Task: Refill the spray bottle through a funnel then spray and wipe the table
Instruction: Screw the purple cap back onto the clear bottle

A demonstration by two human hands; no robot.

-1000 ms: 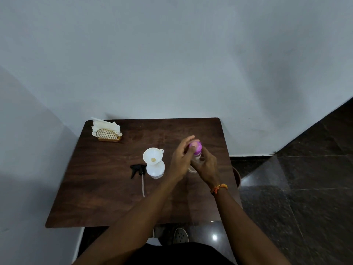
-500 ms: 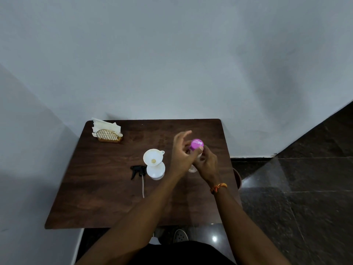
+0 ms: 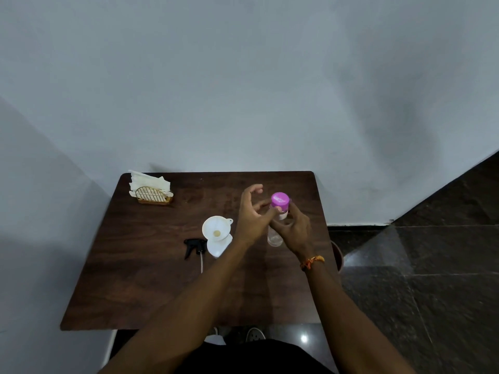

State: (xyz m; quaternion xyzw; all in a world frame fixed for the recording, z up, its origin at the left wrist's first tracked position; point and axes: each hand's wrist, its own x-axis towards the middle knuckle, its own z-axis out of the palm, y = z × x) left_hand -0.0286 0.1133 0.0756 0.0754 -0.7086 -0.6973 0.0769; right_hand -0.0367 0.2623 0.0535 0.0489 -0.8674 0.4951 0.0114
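A clear water bottle (image 3: 275, 237) with a purple cap (image 3: 280, 199) stands upright on the dark wooden table (image 3: 151, 279). My right hand (image 3: 295, 230) grips the bottle's middle. My left hand (image 3: 251, 214) is beside the cap, thumb and a finger touching its lower edge, other fingers spread. To the left, a white funnel (image 3: 216, 230) sits in the neck of the white spray bottle (image 3: 217, 248). The black spray trigger head (image 3: 192, 245) with its tube lies on the table left of that bottle.
A wire holder with white napkins (image 3: 151, 190) stands at the far left corner. The table is against a grey wall. A brown round object (image 3: 339, 256) shows past the right edge. Shoes (image 3: 253, 333) are visible on the dark tiled floor below the near edge.
My left hand has turned and opened around the purple cap, fingers lifting off its top. The bottle stays in my right hand at about the same place.
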